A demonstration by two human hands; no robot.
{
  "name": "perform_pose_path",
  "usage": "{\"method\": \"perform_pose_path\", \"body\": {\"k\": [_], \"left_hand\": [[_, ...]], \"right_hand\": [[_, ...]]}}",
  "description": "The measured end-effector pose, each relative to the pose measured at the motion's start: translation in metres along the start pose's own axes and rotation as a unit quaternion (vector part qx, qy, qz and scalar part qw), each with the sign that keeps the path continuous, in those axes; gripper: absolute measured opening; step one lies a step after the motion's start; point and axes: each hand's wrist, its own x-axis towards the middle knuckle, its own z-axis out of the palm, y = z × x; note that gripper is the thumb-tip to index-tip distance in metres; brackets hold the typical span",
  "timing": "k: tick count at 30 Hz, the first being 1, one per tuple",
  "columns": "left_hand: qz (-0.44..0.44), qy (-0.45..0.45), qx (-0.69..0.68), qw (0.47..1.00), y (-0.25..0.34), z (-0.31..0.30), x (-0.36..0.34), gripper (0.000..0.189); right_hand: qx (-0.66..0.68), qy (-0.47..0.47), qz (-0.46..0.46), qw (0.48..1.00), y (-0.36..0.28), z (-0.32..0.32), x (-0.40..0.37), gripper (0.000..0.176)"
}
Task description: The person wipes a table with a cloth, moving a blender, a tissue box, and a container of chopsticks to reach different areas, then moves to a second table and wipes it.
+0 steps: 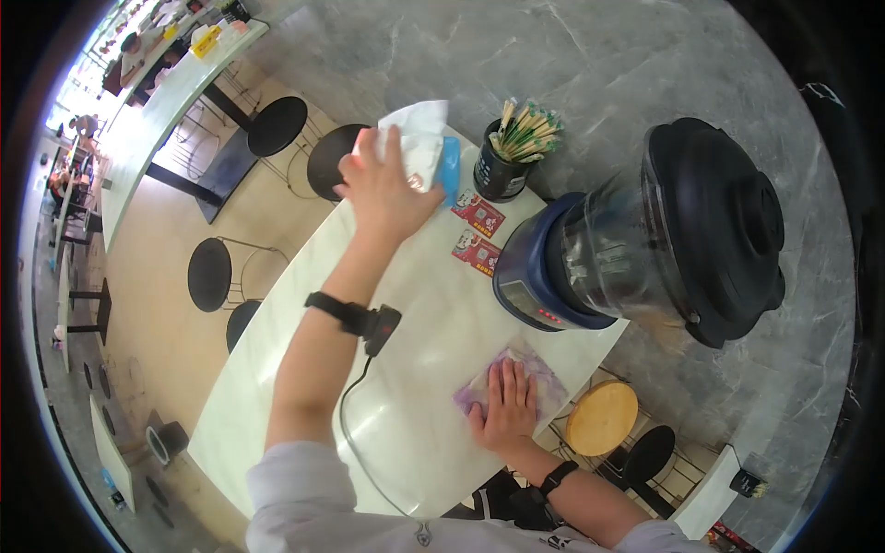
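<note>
My left hand is at the far end of the white table, its fingers and thumb spread around a tissue pack. The pack has blue and reddish parts, and white tissue sticks up from it. Part of the pack is covered by my hand. Near the table's right edge, my right hand lies flat on a purple-and-white cloth, with its fingers stretched over the cloth. Both wrists wear dark bands; a cable runs from the left one.
A blender-like machine with a black lid stands on the table's right side. Beside it are a black holder of wrapped sticks and two red cards. Black stools stand left, a wooden-topped stool right. A grey marble wall borders the far side.
</note>
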Motion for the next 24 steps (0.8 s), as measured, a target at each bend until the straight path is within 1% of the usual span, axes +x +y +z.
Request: {"method": "perform_pose_path", "body": {"k": [1, 2, 4, 5, 7, 8, 11, 12, 14, 15, 17, 18, 20, 21, 23, 24], "left_hand": [[0.015, 0.03, -0.044, 0.998, 0.002, 0.007, 0.0, 0.094], [0.014, 0.034, -0.047, 0.998, 0.001, 0.012, 0.009, 0.094], [0.048, 0.031, -0.102, 0.993, 0.003, 0.025, 0.031, 0.092], [0.046, 0.032, -0.105, 0.993, 0.002, 0.028, 0.041, 0.092], [0.162, -0.012, -0.115, 0.98, -0.001, 0.032, 0.063, 0.094], [0.193, -0.032, -0.112, 0.974, -0.003, 0.034, 0.072, 0.094], [0.22, -0.044, -0.097, 0.97, 0.005, 0.045, 0.087, 0.099], [0.219, -0.049, -0.098, 0.969, 0.012, 0.046, 0.085, 0.099], [0.144, -0.075, -0.102, 0.981, 0.035, 0.044, 0.08, 0.106], [0.144, -0.074, -0.102, 0.982, 0.04, 0.045, 0.079, 0.106], [0.118, -0.131, -0.106, 0.979, 0.045, 0.043, 0.077, 0.113], [0.118, -0.13, -0.107, 0.979, 0.042, 0.044, 0.078, 0.113], [0.175, -0.023, -0.136, 0.975, 0.024, 0.042, 0.078, 0.107], [0.173, -0.022, -0.134, 0.975, 0.015, 0.035, 0.073, 0.107], [0.175, 0.033, -0.265, 0.948, -0.009, 0.014, 0.045, 0.094], [0.162, 0.043, -0.27, 0.948, -0.025, 0.005, 0.021, 0.087]], "right_hand": [[-0.002, -0.006, 0.001, 1.0, 0.0, 0.0, 0.0, 0.08], [-0.007, -0.009, 0.003, 1.0, 0.002, -0.001, 0.003, 0.081], [-0.012, -0.005, 0.003, 1.0, 0.005, 0.003, 0.002, 0.081], [-0.012, -0.004, 0.003, 1.0, 0.005, 0.005, 0.001, 0.081], [-0.009, -0.011, 0.006, 1.0, 0.005, 0.005, 0.001, 0.081], [-0.003, -0.017, 0.012, 1.0, 0.004, 0.005, 0.001, 0.081], [0.009, -0.008, 0.013, 1.0, 0.001, 0.002, 0.001, 0.081], [0.01, -0.011, 0.016, 1.0, 0.0, 0.001, 0.0, 0.081], [0.007, -0.005, 0.008, 1.0, 0.001, 0.0, 0.002, 0.081], [0.006, -0.005, 0.007, 1.0, 0.001, -0.001, 0.004, 0.081], [0.0, -0.008, 0.015, 1.0, -0.001, -0.003, 0.003, 0.081], [-0.002, -0.007, 0.014, 1.0, 0.0, -0.004, 0.003, 0.081], [-0.002, 0.005, 0.012, 1.0, -0.001, -0.003, 0.003, 0.081], [-0.001, 0.004, 0.01, 1.0, -0.002, -0.003, 0.005, 0.081], [0.005, 0.012, 0.015, 1.0, -0.003, -0.004, 0.005, 0.081], [0.007, 0.01, 0.012, 1.0, -0.004, -0.005, 0.005, 0.081]]}}
